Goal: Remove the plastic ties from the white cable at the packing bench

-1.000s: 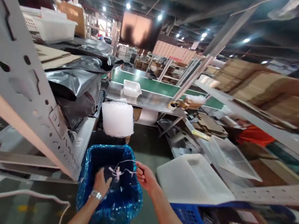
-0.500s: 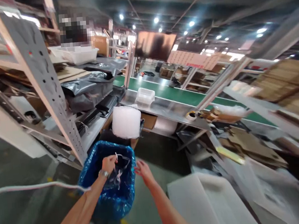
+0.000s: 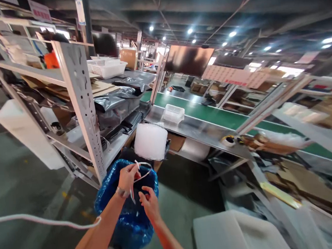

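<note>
My left hand (image 3: pixel 127 178), with a watch at the wrist, is closed in a pinch on a thin white strip (image 3: pixel 146 174). The strip curves out in a loop to the right, and a loose end hangs below the fingers. My right hand (image 3: pixel 150 203) is just to the right and a little lower, its fingers half curled and apart with nothing visible in them. Both hands are over a bin lined with a shiny blue bag (image 3: pixel 105 192). What lies inside the bin is mostly hidden in shade.
A white roll of wrap (image 3: pixel 151 141) stands behind the bin. Metal shelving (image 3: pixel 80 93) with grey bags and cardboard is on the left. Ahead are a steel bench (image 3: pixel 195 128), a clear tray (image 3: pixel 173 113) and a green conveyor (image 3: pixel 211 113). A white box (image 3: pixel 217 231) stands at right.
My left hand has risen with the white strip, which now shows more fully. My right hand has moved in from the bin's right rim to over the bin. The view has swung left.
</note>
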{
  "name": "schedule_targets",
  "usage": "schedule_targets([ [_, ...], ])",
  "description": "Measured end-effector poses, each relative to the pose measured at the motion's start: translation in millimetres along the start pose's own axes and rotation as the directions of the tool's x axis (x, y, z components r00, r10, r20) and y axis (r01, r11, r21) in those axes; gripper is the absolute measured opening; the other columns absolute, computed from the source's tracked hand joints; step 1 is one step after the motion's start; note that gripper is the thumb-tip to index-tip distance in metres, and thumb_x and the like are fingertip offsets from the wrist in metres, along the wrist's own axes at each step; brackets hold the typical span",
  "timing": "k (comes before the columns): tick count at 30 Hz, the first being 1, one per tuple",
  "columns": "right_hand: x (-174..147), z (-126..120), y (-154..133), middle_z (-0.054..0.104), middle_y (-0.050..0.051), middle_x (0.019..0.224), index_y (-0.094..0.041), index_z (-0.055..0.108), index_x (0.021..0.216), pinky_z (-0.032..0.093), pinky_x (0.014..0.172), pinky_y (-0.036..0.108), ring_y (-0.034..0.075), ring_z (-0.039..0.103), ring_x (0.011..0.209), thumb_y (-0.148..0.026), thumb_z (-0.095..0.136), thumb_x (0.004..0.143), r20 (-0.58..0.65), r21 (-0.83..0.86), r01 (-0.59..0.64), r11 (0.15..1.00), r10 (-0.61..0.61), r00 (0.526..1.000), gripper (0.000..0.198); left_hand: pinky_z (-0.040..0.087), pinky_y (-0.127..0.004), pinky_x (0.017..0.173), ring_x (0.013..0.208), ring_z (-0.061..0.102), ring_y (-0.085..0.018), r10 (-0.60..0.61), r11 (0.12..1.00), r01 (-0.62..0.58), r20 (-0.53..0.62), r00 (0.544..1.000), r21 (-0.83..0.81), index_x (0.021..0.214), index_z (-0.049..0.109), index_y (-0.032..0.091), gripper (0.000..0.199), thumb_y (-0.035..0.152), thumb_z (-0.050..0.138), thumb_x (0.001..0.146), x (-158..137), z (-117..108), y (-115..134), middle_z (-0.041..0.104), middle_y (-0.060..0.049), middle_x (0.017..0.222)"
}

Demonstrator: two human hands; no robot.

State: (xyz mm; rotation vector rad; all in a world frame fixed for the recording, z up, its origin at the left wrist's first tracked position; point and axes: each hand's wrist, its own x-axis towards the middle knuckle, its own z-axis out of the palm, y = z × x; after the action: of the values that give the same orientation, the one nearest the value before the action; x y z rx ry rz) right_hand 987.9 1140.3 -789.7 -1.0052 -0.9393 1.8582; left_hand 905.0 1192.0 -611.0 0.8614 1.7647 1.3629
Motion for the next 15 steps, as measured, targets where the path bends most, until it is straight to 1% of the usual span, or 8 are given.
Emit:
schedule_targets([
  [2, -4.1, -8.1, -36.1, 0.065, 0.002, 0.074, -0.017, 0.069, 0.115, 0.052, 0.06, 0.031, 0.021, 0.064, 0.066, -0.071, 0.071, 0.093, -0.038, 0.013, 0.145, 0.989, -0.144, 0.989, 0.058, 0.048, -0.023, 0.059, 0.056, 0.059, -0.012, 0.012, 0.989, -0.02, 0.062, 0.998, 0.145, 0.079, 0.077, 0.011, 0.053, 0.064, 0.084, 0.077, -8.7, 1.0, 0.4, 0.065, -0.005, 0.061],
  [4, -8.2, -21.0, -73.2, 0.069, 0.005, 0.084, -0.019, 0.07, 0.108, 0.053, 0.062, 0.03, 0.019, 0.064, 0.07, -0.064, 0.071, 0.098, -0.075, -0.019, 0.294, 0.956, -0.295, 0.953, 0.046, 0.049, -0.024, 0.06, 0.056, 0.061, -0.014, 0.003, 0.979, -0.029, 0.126, 0.992, 0.2, 0.086, 0.082, 0.011, 0.052, 0.062, 0.082, 0.079, -17.4, 7.2, -3.7, 0.067, -0.006, 0.062],
  [6, -11.4, -35.0, -101.9, 0.072, 0.005, 0.087, -0.02, 0.071, 0.108, 0.053, 0.063, 0.029, 0.019, 0.066, 0.072, -0.058, 0.072, 0.101, -0.085, -0.034, 0.368, 0.929, -0.37, 0.925, 0.039, 0.052, -0.025, 0.061, 0.058, 0.063, -0.016, -0.008, 0.977, -0.029, 0.176, 0.984, 0.209, 0.091, 0.084, 0.011, 0.052, 0.061, 0.081, 0.08, -24.4, 18.1, -10.5, 0.07, -0.007, 0.064],
  [7, -12.4, -42.0, -111.5, 0.072, 0.005, 0.087, -0.02, 0.071, 0.11, 0.053, 0.062, 0.028, 0.019, 0.067, 0.072, -0.057, 0.072, 0.101, -0.085, -0.03, 0.38, 0.924, -0.381, 0.921, 0.038, 0.053, -0.026, 0.062, 0.059, 0.064, -0.017, -0.009, 0.977, -0.033, 0.198, 0.98, 0.211, 0.092, 0.084, 0.011, 0.052, 0.061, 0.08, 0.081, -27.1, 24.7, -14.2, 0.071, -0.008, 0.066],
  [10, -12.9, -63.9, -123.3, 0.073, 0.006, 0.087, -0.019, 0.074, 0.11, 0.054, 0.061, 0.027, 0.019, 0.067, 0.071, -0.057, 0.074, 0.1, -0.104, -0.042, 0.385, 0.922, -0.387, 0.916, 0.039, 0.054, -0.027, 0.063, 0.064, 0.067, -0.019, -0.021, 0.977, -0.04, 0.284, 0.959, 0.209, 0.094, 0.085, 0.011, 0.051, 0.06, 0.077, 0.085, -32.1, 45.7, -24.7, 0.074, -0.009, 0.073],
  [12, -11.7, -81.6, -123.2, 0.073, 0.006, 0.088, -0.019, 0.077, 0.105, 0.053, 0.06, 0.027, 0.018, 0.065, 0.069, -0.058, 0.074, 0.1, -0.126, -0.093, 0.388, 0.917, -0.397, 0.909, 0.039, 0.052, -0.026, 0.062, 0.062, 0.066, -0.018, -0.037, 0.975, -0.04, 0.34, 0.94, 0.218, 0.093, 0.084, 0.012, 0.049, 0.059, 0.075, 0.089, -34.1, 59.9, -30.5, 0.073, -0.008, 0.071],
  [15, -9.3, -116.1, -121.0, 0.07, 0.006, 0.083, -0.019, 0.079, 0.098, 0.05, 0.055, 0.027, 0.016, 0.06, 0.061, -0.061, 0.072, 0.1, -0.137, -0.136, 0.36, 0.923, -0.377, 0.916, 0.042, 0.045, -0.025, 0.057, 0.055, 0.061, -0.015, -0.097, 0.967, -0.008, 0.396, 0.913, 0.256, 0.081, 0.079, 0.012, 0.051, 0.062, 0.072, 0.092, -37.3, 83.6, -38.3, 0.068, -0.007, 0.064],
])
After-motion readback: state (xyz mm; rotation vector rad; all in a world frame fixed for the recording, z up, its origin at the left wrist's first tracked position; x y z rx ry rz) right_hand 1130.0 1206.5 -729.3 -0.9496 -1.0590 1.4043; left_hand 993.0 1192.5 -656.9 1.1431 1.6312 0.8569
